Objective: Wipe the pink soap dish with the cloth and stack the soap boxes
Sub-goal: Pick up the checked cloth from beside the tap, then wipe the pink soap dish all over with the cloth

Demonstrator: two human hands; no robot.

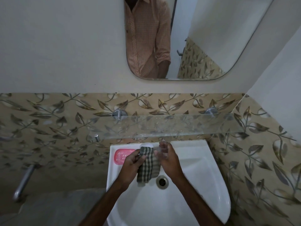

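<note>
We are holding both hands over the white ceramic sink (203,160), just above its round metal drain (162,182). The fingers of our left hand (130,165) are pinching the upper end of the green-and-white checked cloth (149,167), which is hanging over the bowl. The fingers of our right hand (169,160) are curling round a small clear piece (162,150) that is too blurred to make out. The pink rectangular plastic soap dish (120,156) is sitting on the sink's rear left ledge, with our left fingers partly hiding it. A clear glass shelf (179,126) is jutting out above and covering the sink's back edge.
</note>
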